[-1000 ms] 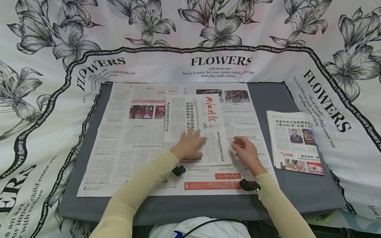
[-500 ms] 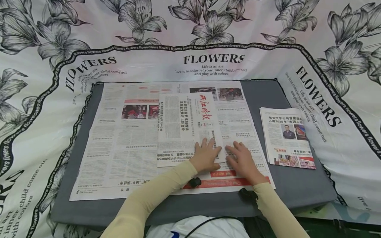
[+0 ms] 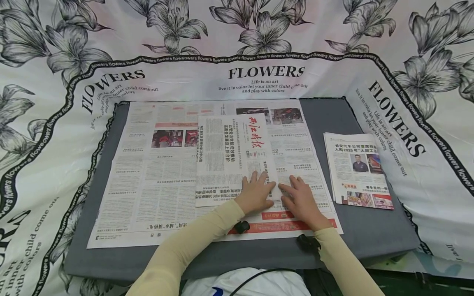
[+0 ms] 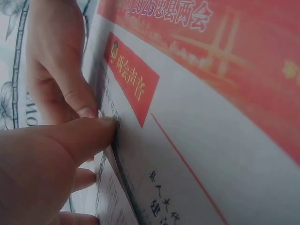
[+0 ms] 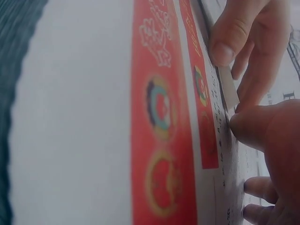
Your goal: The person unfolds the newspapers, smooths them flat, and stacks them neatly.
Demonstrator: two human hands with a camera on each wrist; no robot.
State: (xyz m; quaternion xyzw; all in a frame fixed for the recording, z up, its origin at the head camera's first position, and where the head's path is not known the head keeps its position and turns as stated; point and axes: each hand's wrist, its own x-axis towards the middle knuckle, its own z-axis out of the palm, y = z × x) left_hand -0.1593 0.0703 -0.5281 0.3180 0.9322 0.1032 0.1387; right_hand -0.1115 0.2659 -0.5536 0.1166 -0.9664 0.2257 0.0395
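Note:
A folded newspaper (image 3: 218, 164) with a red title lies on a larger newspaper (image 3: 126, 197) spread flat. Over the folded one's lower right corner rests my left hand (image 3: 256, 194), fingers spread and mostly straight. Just right of it, my right hand (image 3: 303, 203) has its fingertips at the folded paper's right edge, above the open sheet. In the left wrist view the left thumb (image 4: 86, 140) lies at the folded paper's edge, the right hand (image 4: 58, 56) close beyond it. The right wrist view has the right thumb (image 5: 253, 124) at the same edge, near the left hand (image 5: 255, 42).
Another folded newspaper (image 3: 359, 172) lies at the right side of the grey table (image 3: 370, 230). A white floral cloth (image 3: 177, 82) surrounds the table's back and sides. A black cable (image 3: 259, 274) runs across the person's lap at the front edge.
My left hand has moved right and down from the folded paper's middle to its lower right corner. The right hand's fingers have straightened and come to the paper's right edge. The view shifted slightly.

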